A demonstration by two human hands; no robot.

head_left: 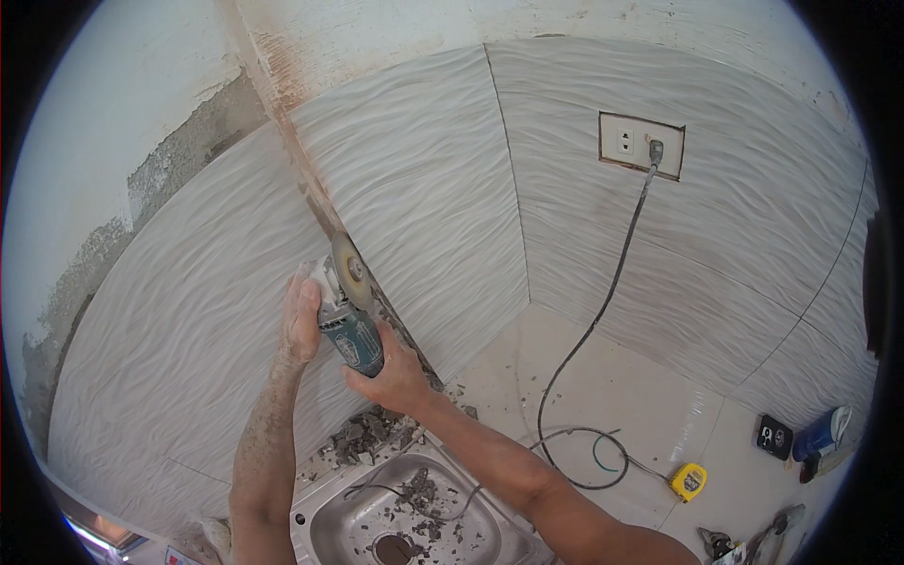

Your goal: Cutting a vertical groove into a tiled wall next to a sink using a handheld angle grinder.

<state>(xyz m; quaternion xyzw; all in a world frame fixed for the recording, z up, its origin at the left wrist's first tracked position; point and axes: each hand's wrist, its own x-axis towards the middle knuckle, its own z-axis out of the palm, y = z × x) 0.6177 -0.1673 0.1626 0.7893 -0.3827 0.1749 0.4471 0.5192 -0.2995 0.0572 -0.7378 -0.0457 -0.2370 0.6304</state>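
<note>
Teal angle grinder (352,341) at the tiled wall (414,169)

The left hand (301,315) grasps it near the head, the right hand (397,379) grips its rear — the disc (352,271) just above both, along the wall's long groove (315,193). Below them lie rubble (363,435) and a steel sink (482,541); a yellow tape measure (688,481) rests to their right on the tabletop (612,381).

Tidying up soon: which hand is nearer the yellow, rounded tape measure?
Right: the right hand is up-left of the tape measure; the left hand is farther up-left.
</note>
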